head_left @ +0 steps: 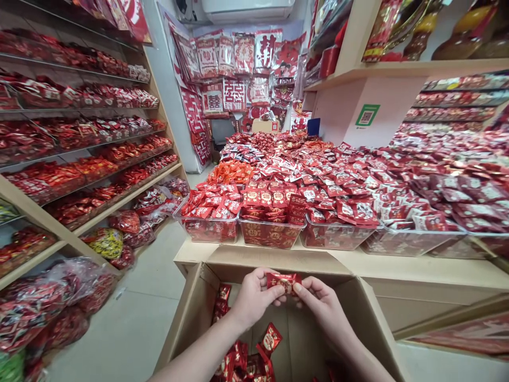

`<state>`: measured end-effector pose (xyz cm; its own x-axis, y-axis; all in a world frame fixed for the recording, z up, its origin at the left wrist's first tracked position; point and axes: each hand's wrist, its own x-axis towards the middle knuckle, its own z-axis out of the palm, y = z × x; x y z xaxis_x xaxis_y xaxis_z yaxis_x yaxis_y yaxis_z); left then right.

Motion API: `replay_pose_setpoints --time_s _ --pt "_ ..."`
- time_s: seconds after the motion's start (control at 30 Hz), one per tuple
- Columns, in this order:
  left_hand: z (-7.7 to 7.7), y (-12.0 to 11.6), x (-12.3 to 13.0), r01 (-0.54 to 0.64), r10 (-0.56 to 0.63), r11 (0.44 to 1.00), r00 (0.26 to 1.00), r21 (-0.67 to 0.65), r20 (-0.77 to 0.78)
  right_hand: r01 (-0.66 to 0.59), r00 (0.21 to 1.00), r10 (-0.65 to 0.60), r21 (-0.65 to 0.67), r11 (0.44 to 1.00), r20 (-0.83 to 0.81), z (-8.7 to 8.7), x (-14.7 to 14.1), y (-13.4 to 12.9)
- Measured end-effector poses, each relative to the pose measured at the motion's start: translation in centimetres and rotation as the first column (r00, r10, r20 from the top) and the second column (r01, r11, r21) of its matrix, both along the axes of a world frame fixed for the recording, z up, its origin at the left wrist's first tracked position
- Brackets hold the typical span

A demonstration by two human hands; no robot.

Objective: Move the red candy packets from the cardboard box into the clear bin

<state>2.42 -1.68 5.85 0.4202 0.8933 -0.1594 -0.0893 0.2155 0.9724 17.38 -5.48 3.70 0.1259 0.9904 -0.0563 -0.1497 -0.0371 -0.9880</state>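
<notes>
Between both hands is a small red candy packet [284, 280] with gold print, held level above an open cardboard box [382, 323]. My left hand [258, 294] pinches its left end, the thumb lying across the front. At the other end, my right hand [316, 297] grips the packet between thumb and fingers. Inside the box lie several similar red packets [270, 339], mostly on the left side and toward the near edge. The fingers behind the packet are partly hidden.
Clear plastic bins [274, 233] full of red packets line the wooden counter [238, 253] just beyond the box. Shelves [87, 140] of red packets stand on the left, with filled plastic bags [75, 297] on the floor. An overhead shelf [397, 69] juts in at upper right.
</notes>
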Motion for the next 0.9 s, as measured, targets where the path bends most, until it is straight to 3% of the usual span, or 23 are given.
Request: replay_pose_setpoints --time_s 0.1,0.3,0.53,0.63,0.73,0.77,0.83,0.9 --pt "0.1 0.2 -0.2 0.082 -0.080 0.996 0.996 0.039 -0.042 -0.054 0.999 0.054 0.003 0.999 0.004 0.2 0.0 -0.3" --pt "0.3 -1.0 0.6 -0.089 0.099 0.992 0.989 -0.092 0.110 -0.047 0.995 0.048 0.016 0.999 -0.087 0.8 -1.1 -0.9" --pt "0.5 -2.1 0.9 -0.110 0.118 0.992 0.984 -0.068 0.133 -0.028 0.977 0.042 0.067 0.997 -0.208 0.6 -1.5 -1.3" --pt "2.0 -1.3 0.7 -0.154 0.151 0.988 0.982 0.018 0.111 -0.027 0.977 0.038 0.055 0.998 -0.212 0.5 -1.6 -1.2" --pt "6.1 2.9 -0.4 -0.201 0.184 0.951 0.979 0.237 0.090 -0.104 0.984 0.106 0.018 0.994 -0.145 -0.1 -1.9 -1.1" --pt "7.9 5.3 -0.8 -0.234 0.219 0.914 0.972 0.330 0.082 -0.128 0.986 0.126 -0.008 0.992 -0.110 -0.3 -2.1 -1.1" --pt "11.4 10.9 -1.6 -0.179 0.226 0.837 0.974 0.517 -0.030 -0.132 0.991 0.130 -0.063 0.989 -0.039 -1.0 -2.5 -1.0" --pt "13.9 16.7 -2.0 -0.110 0.367 0.720 0.899 0.686 -0.241 -0.104 0.994 0.106 -0.098 0.990 0.016 -1.7 -3.1 -1.0"
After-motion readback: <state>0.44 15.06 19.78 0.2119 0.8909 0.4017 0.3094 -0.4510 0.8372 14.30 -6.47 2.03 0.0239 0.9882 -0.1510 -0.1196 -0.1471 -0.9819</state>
